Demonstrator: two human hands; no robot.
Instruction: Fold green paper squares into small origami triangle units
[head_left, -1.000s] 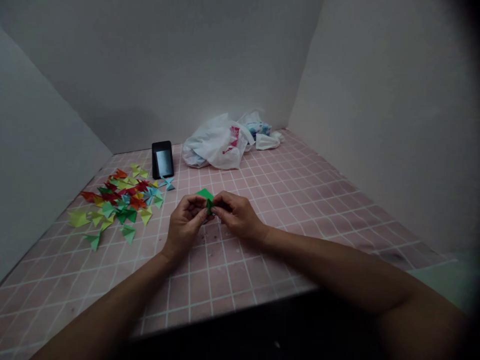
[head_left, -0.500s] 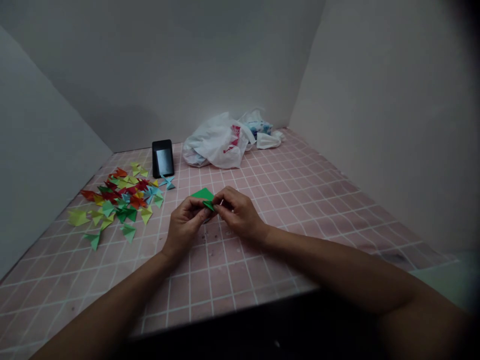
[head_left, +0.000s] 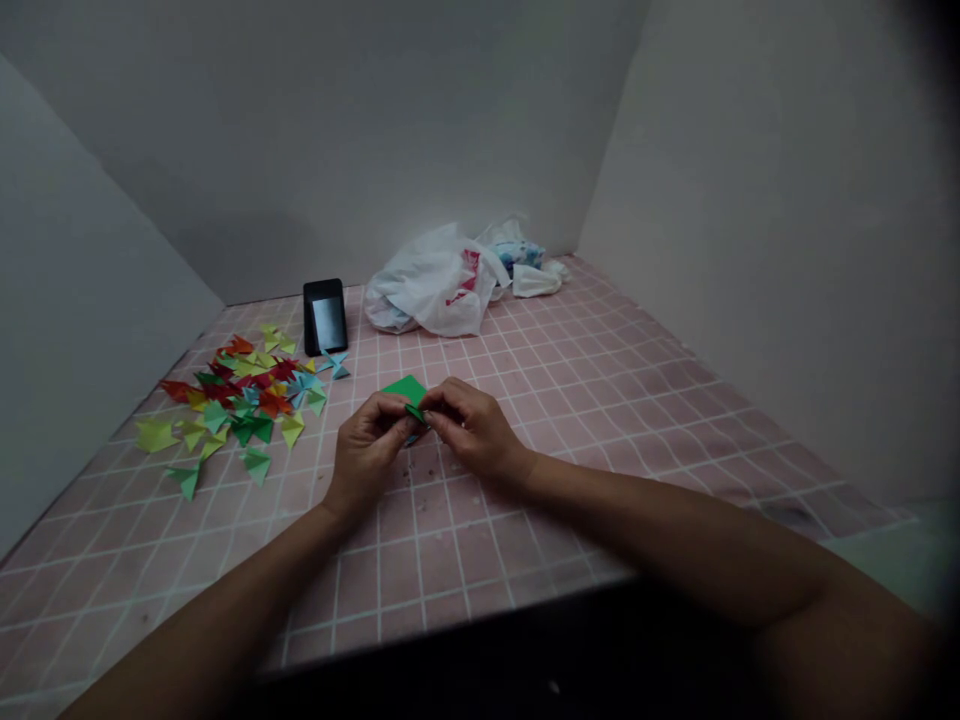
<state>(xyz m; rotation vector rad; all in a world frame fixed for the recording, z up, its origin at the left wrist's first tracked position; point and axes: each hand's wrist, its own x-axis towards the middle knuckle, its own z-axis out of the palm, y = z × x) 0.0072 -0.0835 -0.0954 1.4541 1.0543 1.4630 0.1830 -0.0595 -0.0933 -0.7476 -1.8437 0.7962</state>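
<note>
Between walls (head_left: 750, 250), pink tabletop (head_left: 600, 390), green paper (head_left: 406, 388)

Folded green paper (head_left: 415, 411) between fingers (head_left: 444, 398)

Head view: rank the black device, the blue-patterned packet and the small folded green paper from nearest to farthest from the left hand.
1. Small folded green paper: in the grip, right of the left hand's palm.
2. Black device: beyond, slightly left.
3. Blue-patterned packet: far back, to the right.

Matt paper in green piece (head_left: 415, 411) and folded shapes (head_left: 216, 416). Thin, wrinkled plastic in white bag (head_left: 427, 282). Smooth gloss on phone screen (head_left: 328, 324); matt finish on walls (head_left: 375, 120).
</note>
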